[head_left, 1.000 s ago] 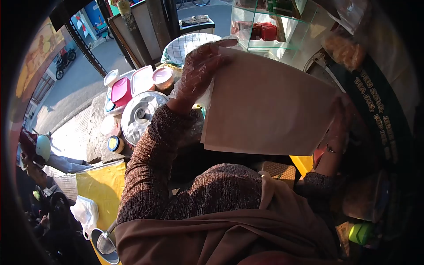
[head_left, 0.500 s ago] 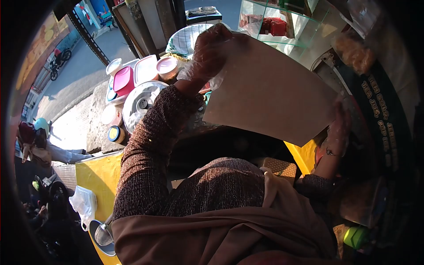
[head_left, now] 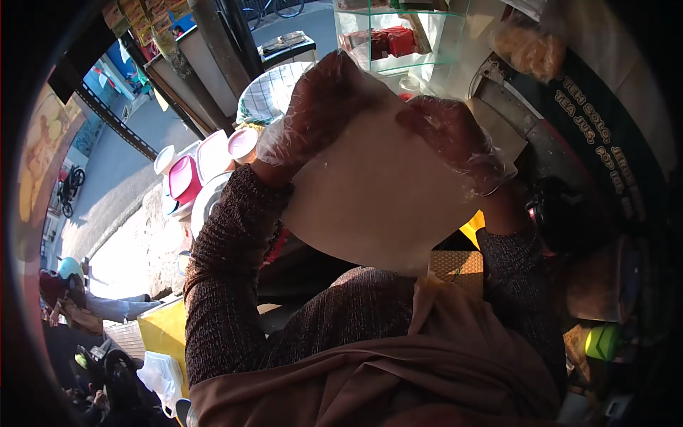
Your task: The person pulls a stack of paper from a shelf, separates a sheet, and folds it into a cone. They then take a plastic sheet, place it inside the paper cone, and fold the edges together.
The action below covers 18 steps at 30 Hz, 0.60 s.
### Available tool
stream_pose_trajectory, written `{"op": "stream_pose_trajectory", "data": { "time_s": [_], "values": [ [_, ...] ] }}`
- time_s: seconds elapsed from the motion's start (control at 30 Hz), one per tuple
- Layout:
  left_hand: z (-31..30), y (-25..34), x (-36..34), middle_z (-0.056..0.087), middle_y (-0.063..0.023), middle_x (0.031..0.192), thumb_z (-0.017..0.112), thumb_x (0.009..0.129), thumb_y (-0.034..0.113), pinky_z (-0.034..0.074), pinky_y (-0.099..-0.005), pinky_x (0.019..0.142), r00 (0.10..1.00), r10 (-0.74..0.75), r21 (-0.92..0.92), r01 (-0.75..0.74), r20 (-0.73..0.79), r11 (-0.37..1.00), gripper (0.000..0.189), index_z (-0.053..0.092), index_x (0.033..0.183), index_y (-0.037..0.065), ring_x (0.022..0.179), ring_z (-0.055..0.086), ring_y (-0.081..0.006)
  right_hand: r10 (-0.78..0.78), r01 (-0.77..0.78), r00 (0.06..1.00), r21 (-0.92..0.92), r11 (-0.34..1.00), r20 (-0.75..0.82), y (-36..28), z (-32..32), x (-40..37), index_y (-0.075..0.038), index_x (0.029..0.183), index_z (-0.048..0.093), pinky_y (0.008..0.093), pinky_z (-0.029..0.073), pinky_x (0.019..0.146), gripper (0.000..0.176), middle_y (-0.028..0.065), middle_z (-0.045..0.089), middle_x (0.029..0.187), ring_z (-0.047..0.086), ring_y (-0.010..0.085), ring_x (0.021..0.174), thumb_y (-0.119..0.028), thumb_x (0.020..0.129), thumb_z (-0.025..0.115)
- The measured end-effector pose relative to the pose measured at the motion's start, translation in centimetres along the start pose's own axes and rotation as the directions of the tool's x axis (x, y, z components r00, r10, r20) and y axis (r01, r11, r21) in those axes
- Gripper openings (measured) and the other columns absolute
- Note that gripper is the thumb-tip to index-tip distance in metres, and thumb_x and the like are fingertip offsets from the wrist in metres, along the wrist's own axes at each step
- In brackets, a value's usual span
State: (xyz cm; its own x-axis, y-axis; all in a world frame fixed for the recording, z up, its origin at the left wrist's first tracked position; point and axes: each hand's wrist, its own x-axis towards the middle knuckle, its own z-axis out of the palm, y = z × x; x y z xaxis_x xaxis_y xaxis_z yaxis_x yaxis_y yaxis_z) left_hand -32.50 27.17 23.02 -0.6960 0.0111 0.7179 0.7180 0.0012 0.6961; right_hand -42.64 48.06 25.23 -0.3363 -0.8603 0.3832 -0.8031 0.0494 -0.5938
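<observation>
A large pale brown sheet of paper [head_left: 377, 192] hangs in front of my chest, its lower edge bowed. My left hand [head_left: 320, 107], in a clear plastic glove, is closed on its upper left edge. At the upper right edge, my right hand [head_left: 452, 135] curls its fingers around the paper; it wears a clear glove too. Fingertips of both hands are partly hidden in shade. The paper covers part of the counter behind it.
Left of my arm stand lidded tubs, among them a pink-lidded container [head_left: 185, 179]. A cloth-covered round basket [head_left: 267, 96] and a glass display case [head_left: 398, 43] are ahead. A plastic bag of food [head_left: 530, 50] hangs at right. A person [head_left: 71, 292] sits at far left.
My right hand has moved up and left from the sheet's right side to its upper edge, closer to my left hand. The sheet has turned and now bends. The view has shifted.
</observation>
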Motion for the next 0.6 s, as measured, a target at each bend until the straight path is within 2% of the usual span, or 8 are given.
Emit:
{"op": "stream_pose_trajectory", "data": {
  "time_s": [0.07, 0.1, 0.13, 0.17, 0.2, 0.27, 0.3, 0.6],
  "values": [
    [0.4, 1.3, 0.5, 0.056, -0.0075, 0.106, 0.062, 0.078, 0.002, 0.048, -0.0355, 0.084, 0.995, -0.038, -0.332, 0.066, 0.089, 0.941, 0.048, 0.041, 0.121, -0.001, 0.096, 0.058, -0.023, -0.035, 0.027, 0.997, 0.135, 0.991, 0.063, 1.2, 0.3, 0.8, 0.002, 0.105, 0.057, 0.0285, 0.048, 0.081, 0.025, 0.0084, 0.065, 0.095, 0.061, 0.0157, 0.083, -0.016, 0.088, 0.058],
    [-0.5, 1.0, 1.0, 0.056, -0.0075, 0.106, 0.062, 0.078, 0.002, 0.048, -0.0355, 0.084, 0.995, -0.04, -0.335, 0.069, 0.091, 0.94, 0.048, 0.041, 0.121, -0.001, 0.096, 0.058, -0.023, -0.032, 0.024, 0.998, 0.135, 0.991, 0.061, 1.8, 0.7, 1.0, 0.002, 0.105, 0.057, 0.0285, 0.048, 0.081, 0.025, 0.0084, 0.065, 0.095, 0.061, 0.0157, 0.083, -0.016, 0.088, 0.058],
    [-1.9, 0.7, 1.8, 0.059, -0.0094, 0.103, 0.064, 0.076, 0.004, 0.05, -0.036, 0.081, 0.919, 0.227, 0.185, -0.296, 0.323, 0.937, 0.041, 0.048, 0.113, -0.002, 0.094, 0.06, -0.0248, -0.098, 0.097, 0.995, 0.186, 0.978, -0.008, 2.3, 1.2, 1.2, 0.0, 0.1, 0.06, 0.028, 0.047, 0.075, 0.024, 0.0077, 0.065, 0.086, 0.06, 0.0138, 0.078, -0.02, 0.088, 0.058],
    [-3.0, 0.3, 2.1, 0.062, -0.0114, 0.1, 0.066, 0.073, 0.005, 0.051, -0.0365, 0.077, 0.728, 0.287, 0.521, -0.659, 0.623, 0.542, 0.034, 0.055, 0.105, -0.002, 0.092, 0.061, -0.0267, -0.157, 0.172, 0.984, 0.232, 0.958, -0.08, 2.6, 1.5, 1.2, -0.001, 0.095, 0.063, 0.0275, 0.047, 0.069, 0.024, 0.007, 0.065, 0.078, 0.06, 0.0119, 0.074, -0.024, 0.088, 0.059],
    [-3.0, 0.6, 1.5, 0.062, -0.0114, 0.1, 0.066, 0.073, 0.005, 0.051, -0.0365, 0.077, 0.729, 0.286, 0.519, -0.657, 0.622, 0.547, 0.034, 0.055, 0.105, -0.002, 0.092, 0.061, -0.0267, -0.152, 0.167, 0.985, 0.233, 0.958, -0.08, 2.2, 1.2, 1.1, -0.001, 0.095, 0.063, 0.0275, 0.047, 0.069, 0.024, 0.007, 0.065, 0.078, 0.06, 0.0119, 0.074, -0.024, 0.088, 0.059],
    [-2.8, 1.8, 0.6, 0.057, -0.0171, 0.108, 0.047, 0.089, 0.031, 0.047, -0.0351, 0.088, 0.93, -0.07, 0.376, -0.077, 0.361, 0.923, 0.043, 0.061, 0.104, -0.006, 0.098, 0.057, -0.0256, -0.003, -0.045, 0.983, 0.254, 0.966, 0.185, 0.9, 0.1, 1.2, 0.003, 0.105, 0.056, 0.0255, 0.048, 0.081, 0.02, 0.0082, 0.063, 0.094, 0.059, 0.0131, 0.088, -0.01, 0.09, 0.056],
    [-3.6, 2.1, 1.1, 0.057, -0.0163, 0.109, 0.041, 0.091, 0.034, 0.048, -0.0347, 0.086, 0.88, -0.048, 0.496, -0.221, 0.473, 0.84, 0.048, 0.059, 0.107, -0.007, 0.098, 0.057, -0.0247, -0.002, -0.046, 0.983, 0.256, 0.966, 0.183, 1.2, -0.1, 1.0, 0.003, 0.105, 0.056, 0.0255, 0.048, 0.081, 0.02, 0.0082, 0.063, 0.094, 0.059, 0.0131, 0.088, -0.01, 0.09, 0.056],
    [-8.5, 3.8, 0.7, 0.058, -0.0161, 0.108, 0.035, 0.094, 0.037, 0.046, -0.036, 0.089, 0.854, -0.055, 0.612, -0.325, 0.518, 0.721, 0.052, 0.058, 0.11, -0.006, 0.108, 0.052, -0.024, 0.266, -0.34, 0.901, 0.178, 0.923, 0.341, 6.8, -2.8, -5.0, 0.002, 0.089, 0.064, 0.0229, 0.045, 0.073, 0.02, 0.0052, 0.065, 0.081, 0.057, 0.0095, 0.078, -0.018, 0.088, 0.059]
  ]
}}
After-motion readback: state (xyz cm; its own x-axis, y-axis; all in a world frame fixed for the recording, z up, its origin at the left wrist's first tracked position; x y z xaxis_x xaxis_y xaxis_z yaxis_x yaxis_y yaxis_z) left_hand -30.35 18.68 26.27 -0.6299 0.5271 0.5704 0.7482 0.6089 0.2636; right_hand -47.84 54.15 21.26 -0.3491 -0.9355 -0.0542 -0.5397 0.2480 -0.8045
